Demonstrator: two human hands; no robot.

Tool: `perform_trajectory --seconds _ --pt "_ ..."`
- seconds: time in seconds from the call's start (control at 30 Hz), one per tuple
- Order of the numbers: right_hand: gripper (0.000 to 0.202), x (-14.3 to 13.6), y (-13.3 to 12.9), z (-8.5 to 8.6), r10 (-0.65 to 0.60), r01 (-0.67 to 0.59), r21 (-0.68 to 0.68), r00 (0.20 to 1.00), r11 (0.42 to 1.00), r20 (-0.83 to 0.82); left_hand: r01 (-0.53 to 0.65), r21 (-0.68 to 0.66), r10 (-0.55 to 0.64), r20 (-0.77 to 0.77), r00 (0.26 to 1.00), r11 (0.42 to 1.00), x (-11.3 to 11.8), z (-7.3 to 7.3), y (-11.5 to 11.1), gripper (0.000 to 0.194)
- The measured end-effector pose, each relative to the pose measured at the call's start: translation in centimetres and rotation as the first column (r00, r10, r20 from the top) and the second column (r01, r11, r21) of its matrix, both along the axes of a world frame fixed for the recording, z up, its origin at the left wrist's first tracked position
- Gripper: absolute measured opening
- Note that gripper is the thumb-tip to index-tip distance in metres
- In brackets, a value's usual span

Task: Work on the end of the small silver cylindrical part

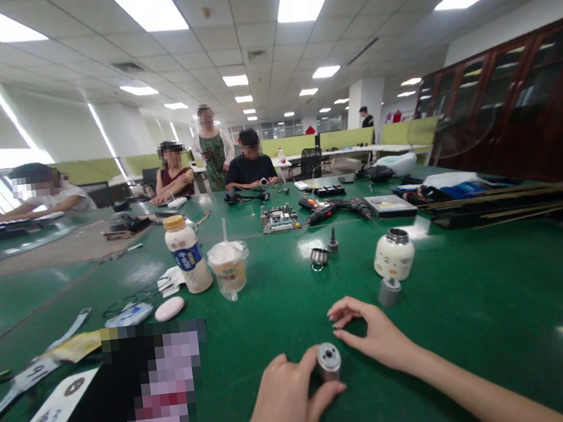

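Note:
My left hand (pixel 287 398) grips a small electric motor (pixel 329 366), a silver cylinder standing upright with holes in its top face. Thumb and forefinger press its sides close above the green table. Just to its right, my right hand (pixel 369 329) is open and holds nothing, thumb and fingers curved apart. Beyond that hand stands a second grey metal cylinder (pixel 389 293) with a small knob on top. Behind it is an open cream bottle (pixel 394 255) with a printed face. A round metal piece with a ring (pixel 319 257) and a dark stepped part (pixel 332 240) lie farther off.
The green table (pixel 273 319) carries a milk bottle (pixel 188 254), a lidded cup with straw (pixel 229 269) and a pink oval case (pixel 170 309) at left. Farther back are a circuit board (pixel 280 218) and power drills (pixel 334 209). Several people are beyond.

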State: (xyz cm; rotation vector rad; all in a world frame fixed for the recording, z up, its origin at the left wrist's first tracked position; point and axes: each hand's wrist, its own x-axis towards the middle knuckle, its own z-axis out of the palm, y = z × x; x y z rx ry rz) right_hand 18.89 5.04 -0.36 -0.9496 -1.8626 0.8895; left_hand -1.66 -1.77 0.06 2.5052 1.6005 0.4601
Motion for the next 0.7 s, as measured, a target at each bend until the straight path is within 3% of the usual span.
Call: perform_trajectory --seconds 0.17,0.23,0.33,0.53,0.7 --pt "0.029 -0.7 -1.0 1.9 -0.032 0.031 -0.008 0.995 0.999 -0.094 0.009 -0.018 -0.009 0.018 1.000 1.000 0.0 0.1 0.0 0.029" --pt "0.032 -1.3 -2.0 3.1 0.002 -0.006 -0.024 0.981 1.000 -0.192 0.016 -0.013 -0.016 0.028 0.999 1.000 0.0 0.0 0.0 0.029" --pt "0.028 -2.0 -3.6 4.3 0.084 -0.090 -0.032 0.981 0.995 -0.172 0.028 0.000 -0.028 0.041 0.999 1.000 -0.1 0.0 0.1 0.031" --pt "0.025 -2.6 -4.7 4.2 0.071 -0.071 0.028 0.997 0.997 -0.004 0.040 0.004 -0.040 0.056 0.998 0.999 0.0 0.1 -0.1 0.031" --pt "0.025 -2.4 -4.1 4.1 -0.024 0.028 0.083 0.998 0.996 -0.053 0.044 0.011 -0.045 0.040 0.998 0.999 0.1 0.2 -0.1 0.028"
